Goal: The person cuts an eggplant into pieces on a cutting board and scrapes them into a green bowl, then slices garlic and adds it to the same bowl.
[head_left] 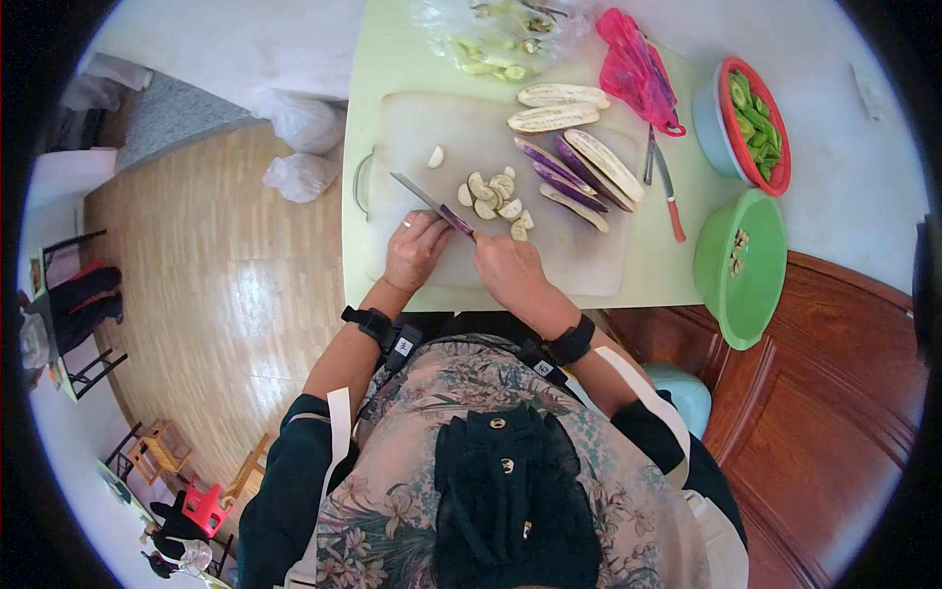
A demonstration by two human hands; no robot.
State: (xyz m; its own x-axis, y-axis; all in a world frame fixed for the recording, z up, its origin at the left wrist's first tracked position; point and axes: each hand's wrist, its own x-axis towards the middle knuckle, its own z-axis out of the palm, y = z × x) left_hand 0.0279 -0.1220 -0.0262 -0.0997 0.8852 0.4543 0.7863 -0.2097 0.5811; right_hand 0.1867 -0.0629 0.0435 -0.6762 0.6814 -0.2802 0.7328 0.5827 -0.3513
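My right hand is wrapped round the handle of a knife, whose blade points up and left over the white cutting board. Close against the blade, my left hand has its fingers curled on a purple-skinned eggplant piece, mostly hidden by hand and knife. Cut eggplant chunks lie in a loose pile just beyond the blade, and one chunk sits apart to the left. Long eggplant strips and pale eggplant halves rest on the board's right side.
A red-handled knife lies right of the board. Beyond it are a green basin with some pieces inside and a red basket of green vegetables. A pink plastic bag and a clear bag are at the back.
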